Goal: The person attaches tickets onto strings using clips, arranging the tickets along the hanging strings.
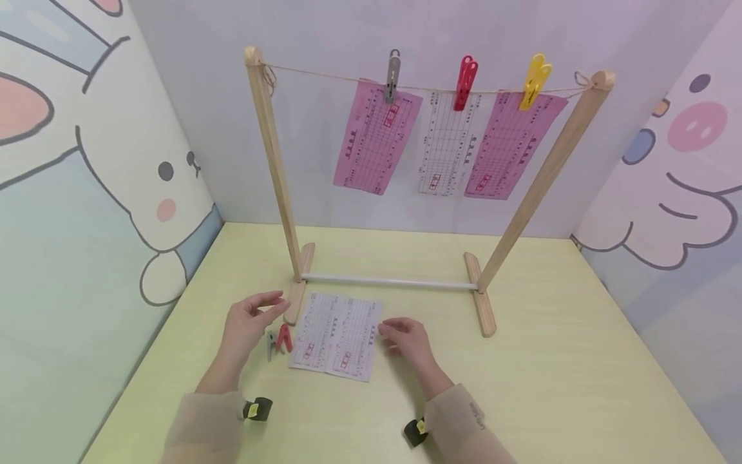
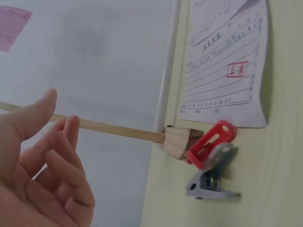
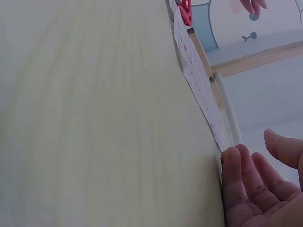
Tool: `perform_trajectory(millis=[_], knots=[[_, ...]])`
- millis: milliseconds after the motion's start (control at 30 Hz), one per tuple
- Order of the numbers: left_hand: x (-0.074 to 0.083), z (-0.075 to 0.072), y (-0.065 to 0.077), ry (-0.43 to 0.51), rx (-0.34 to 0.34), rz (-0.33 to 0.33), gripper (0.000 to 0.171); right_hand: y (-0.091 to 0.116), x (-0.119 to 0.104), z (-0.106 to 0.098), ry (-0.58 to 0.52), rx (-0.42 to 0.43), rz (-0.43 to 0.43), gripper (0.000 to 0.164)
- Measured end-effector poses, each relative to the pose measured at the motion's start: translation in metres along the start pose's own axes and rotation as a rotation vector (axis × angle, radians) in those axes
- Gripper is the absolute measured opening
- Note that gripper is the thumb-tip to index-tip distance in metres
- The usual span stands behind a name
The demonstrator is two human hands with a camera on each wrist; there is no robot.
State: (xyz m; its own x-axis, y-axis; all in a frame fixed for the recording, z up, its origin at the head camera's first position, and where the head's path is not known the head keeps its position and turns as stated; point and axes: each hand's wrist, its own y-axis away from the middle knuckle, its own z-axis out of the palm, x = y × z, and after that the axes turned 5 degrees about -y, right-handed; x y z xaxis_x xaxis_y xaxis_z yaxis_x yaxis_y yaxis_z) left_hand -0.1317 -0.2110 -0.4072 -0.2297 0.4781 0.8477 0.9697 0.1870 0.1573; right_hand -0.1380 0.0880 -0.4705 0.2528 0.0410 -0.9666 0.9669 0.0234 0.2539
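A white printed slip of paper [image 1: 336, 336] with red stamps and a middle crease lies flat on the table. My right hand [image 1: 408, 341] is at its right edge; in the right wrist view the thumb stands apart from the fingers [image 3: 234, 172], which are close by the paper's edge. Whether they touch it, I cannot tell. My left hand [image 1: 248, 325] hovers left of the paper with loosely bent fingers and holds nothing. Just beside it on the table are a red clothespin [image 1: 284, 338] and a grey clothespin [image 2: 213, 177], lying together.
Behind the paper stands a wooden rack [image 1: 272, 167] with a white crossbar [image 1: 388, 281]. From its string hang a pink slip [image 1: 371, 148] under a grey clothespin, a white slip [image 1: 443, 145] under a red one, and another pink slip [image 1: 504, 154] under a yellow one.
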Motion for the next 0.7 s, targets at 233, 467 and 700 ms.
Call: perform_trajectory(millis=[233, 467, 700], knots=[[-0.021, 0.000, 0.008, 0.035, 0.004, -0.086, 0.062, -0.001, 0.004, 0.007, 0.102, 0.028, 0.014, 0.034], [-0.043, 0.001, 0.015, 0.057, 0.007, -0.175, 0.066, -0.003, 0.004, 0.011, 0.241, 0.040, 0.016, 0.036], [-0.060, 0.004, 0.024, 0.031, -0.029, -0.192, 0.066, -0.002, 0.003, 0.013, 0.348, 0.037, 0.013, 0.038]])
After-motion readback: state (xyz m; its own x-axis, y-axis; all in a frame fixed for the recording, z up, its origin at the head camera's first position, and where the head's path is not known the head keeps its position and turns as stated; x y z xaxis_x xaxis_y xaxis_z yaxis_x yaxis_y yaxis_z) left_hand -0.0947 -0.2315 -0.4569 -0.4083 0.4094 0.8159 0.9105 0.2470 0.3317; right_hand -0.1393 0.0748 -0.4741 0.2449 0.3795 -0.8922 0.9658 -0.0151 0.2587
